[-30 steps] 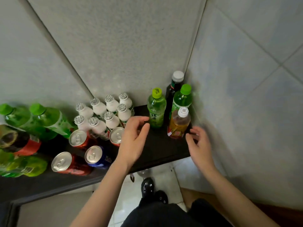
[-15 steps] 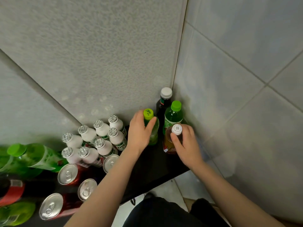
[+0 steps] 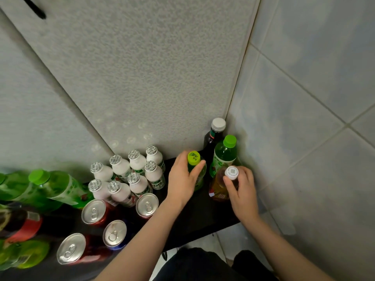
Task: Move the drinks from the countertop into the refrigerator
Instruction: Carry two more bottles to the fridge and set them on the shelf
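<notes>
My left hand [image 3: 183, 178] grips the neck of a green bottle with a lime cap [image 3: 193, 158] standing on the black countertop [image 3: 194, 216]. My right hand [image 3: 240, 186] holds the neck of an amber tea bottle with a white cap [image 3: 231, 172] just to its right. Behind them, in the corner, stand a dark bottle with a white cap [image 3: 215, 132] and a green bottle with a green cap [image 3: 226, 152]. Both held bottles appear to stand on the counter.
Several small white bottles [image 3: 129, 173] with foil lids cluster left of my left hand. Several drink cans [image 3: 147, 204] stand in front of them. Large green bottles [image 3: 54, 185] and a dark cola bottle [image 3: 18, 222] lie at far left. Tiled wall [image 3: 304, 118] on the right.
Both hands reached forward from the counter's front and closed round the two bottles' necks. The camera moved closer and tilted up.
</notes>
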Demonstrator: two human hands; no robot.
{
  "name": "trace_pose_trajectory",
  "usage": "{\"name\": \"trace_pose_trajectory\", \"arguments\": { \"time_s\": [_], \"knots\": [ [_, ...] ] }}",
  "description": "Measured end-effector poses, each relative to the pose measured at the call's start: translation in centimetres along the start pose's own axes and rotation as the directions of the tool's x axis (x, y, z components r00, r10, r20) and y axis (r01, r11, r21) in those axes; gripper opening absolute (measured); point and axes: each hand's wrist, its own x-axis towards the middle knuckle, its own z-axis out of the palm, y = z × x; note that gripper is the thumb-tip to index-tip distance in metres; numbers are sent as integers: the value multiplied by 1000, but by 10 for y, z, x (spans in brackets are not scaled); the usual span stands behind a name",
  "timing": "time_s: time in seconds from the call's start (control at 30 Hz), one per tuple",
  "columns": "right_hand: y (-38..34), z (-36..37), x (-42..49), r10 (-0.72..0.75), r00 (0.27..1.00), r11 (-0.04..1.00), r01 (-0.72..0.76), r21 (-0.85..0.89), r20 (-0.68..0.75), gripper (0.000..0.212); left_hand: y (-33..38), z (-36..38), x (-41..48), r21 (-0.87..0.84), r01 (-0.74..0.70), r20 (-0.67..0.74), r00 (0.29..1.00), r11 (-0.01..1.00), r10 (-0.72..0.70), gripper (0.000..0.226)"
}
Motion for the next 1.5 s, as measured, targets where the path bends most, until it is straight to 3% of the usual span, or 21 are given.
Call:
{"name": "trace_pose_trajectory", "arguments": {
  "time_s": [0.1,0.23,0.43,0.57,0.67,0.77,0.93,1.07,1.2,1.33,1.5],
  "knots": [
    [-9,-3,-7,-1,999,998,5,63,-51,33,2,-8,-6,-45,26,-81,996,999,-30,18],
    [-26,-17,-11,-79,997,982,82,168,-24,52,19,-23,-23,-211,26,-225,972,977,-74,26],
    [-64,-27,-6,-274,956,928,234,290,105,38,49,-54,-74,-391,20,-325,932,920,-158,19],
    [-87,-23,-11,-413,879,881,321,347,238,28,54,-73,-125,-457,14,-379,902,889,-209,23],
    [-106,-8,-30,-509,777,829,327,454,371,21,50,-87,-175,-464,34,-465,841,885,-276,27],
    [-123,15,-63,-614,636,767,342,543,467,14,39,-98,-232,-503,97,-578,701,859,-418,26],
    [-135,45,-137,-621,492,753,159,638,611,14,31,-105,-330,-568,233,-706,355,789,-613,31],
    [-145,63,-205,-583,254,807,67,587,772,23,31,-103,-407,-624,264,-742,96,736,-664,33],
    [-150,71,-271,-536,38,844,14,536,844,19,31,-95,-470,-677,240,-734,-150,695,-663,37],
    [-158,63,-339,-509,-131,858,7,514,851,27,30,-82,-533,-709,222,-702,-309,669,-641,27],
    [-167,39,-443,-522,-261,827,79,556,812,21,40,-68,-628,-736,98,-628,-466,669,-623,19]
  ]
}}
